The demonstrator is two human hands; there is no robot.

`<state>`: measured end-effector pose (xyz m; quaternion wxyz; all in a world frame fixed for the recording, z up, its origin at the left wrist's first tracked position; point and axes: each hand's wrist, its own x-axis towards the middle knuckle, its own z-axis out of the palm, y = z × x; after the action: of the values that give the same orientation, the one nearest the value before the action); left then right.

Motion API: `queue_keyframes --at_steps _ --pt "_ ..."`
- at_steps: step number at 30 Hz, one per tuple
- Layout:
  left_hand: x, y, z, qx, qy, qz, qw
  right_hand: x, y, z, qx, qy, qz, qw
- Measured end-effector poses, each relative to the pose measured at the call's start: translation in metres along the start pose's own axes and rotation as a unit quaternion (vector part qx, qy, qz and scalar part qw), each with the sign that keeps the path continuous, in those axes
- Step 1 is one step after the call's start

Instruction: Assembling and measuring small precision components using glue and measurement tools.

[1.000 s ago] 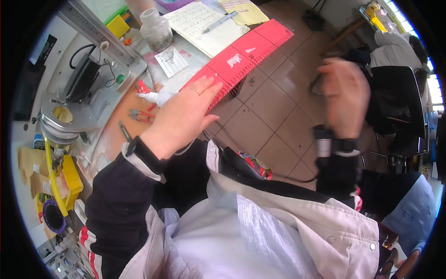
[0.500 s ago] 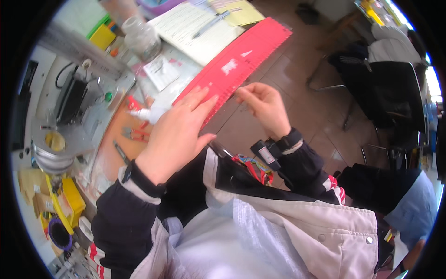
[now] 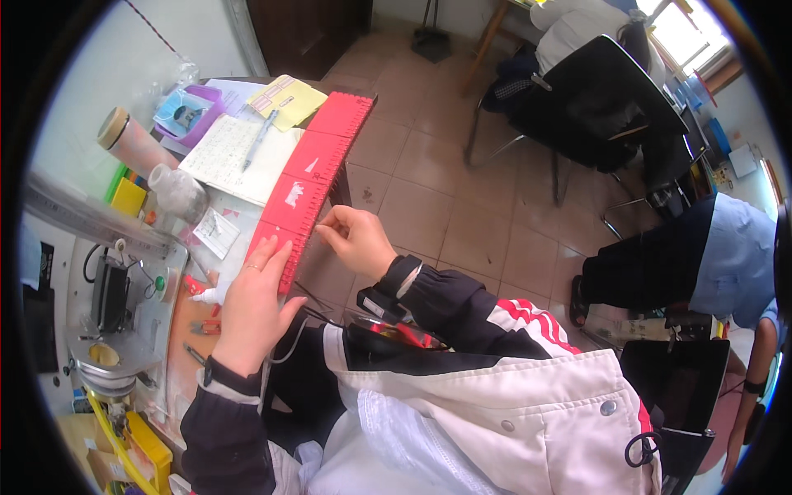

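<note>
A long red board (image 3: 330, 124) with a notched right edge, ruled lines and torn white patches lies along the right side of the worktable. My left hand (image 3: 250, 318) rests on its near end, fingers stretched out and thumb apart, a thin ring on one finger. Just off the notched edge, my right hand (image 3: 360, 243) is closed in a pinch. Whatever its fingertips hold is too small to make out. By my left hand are a white nozzle bottle (image 3: 205, 296) and red-handled pliers (image 3: 206, 327).
Beyond the board sit an open notebook (image 3: 223, 157) with a pen (image 3: 260, 140), a yellow paper (image 3: 287, 101), a purple basket (image 3: 213, 111) and a glass jar (image 3: 176, 194). A black chair (image 3: 590, 99) and a person in a blue top (image 3: 734, 256) are at the right.
The view has swung, so the table and board appear further left and more of the room shows. My left hand stays on the board; my right hand stays pinched by its edge.
</note>
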<state>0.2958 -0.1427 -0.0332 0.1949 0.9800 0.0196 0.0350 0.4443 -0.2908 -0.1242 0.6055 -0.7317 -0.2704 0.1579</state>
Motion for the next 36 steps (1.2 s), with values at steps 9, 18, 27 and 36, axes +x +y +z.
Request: queue_keyframes --at_steps 9,18,27,36 --pt "-0.022 -0.009 0.008 0.054 0.03 -0.003 0.998 -0.038 -0.108 -0.048 -0.121 0.066 -0.208 0.968" --pt "-0.054 0.015 -0.011 0.219 0.07 -0.022 0.973 -0.088 -0.153 -0.104 0.105 -0.225 -0.509 0.824" --pt "-0.26 0.008 -0.087 0.12 0.26 -0.221 0.932 -0.106 -0.185 0.008 0.282 -0.313 -0.53 0.736" --pt "-0.349 0.012 -0.056 0.021 0.367 -0.391 0.844 -0.126 -0.237 0.117 0.437 -0.382 -0.55 0.601"
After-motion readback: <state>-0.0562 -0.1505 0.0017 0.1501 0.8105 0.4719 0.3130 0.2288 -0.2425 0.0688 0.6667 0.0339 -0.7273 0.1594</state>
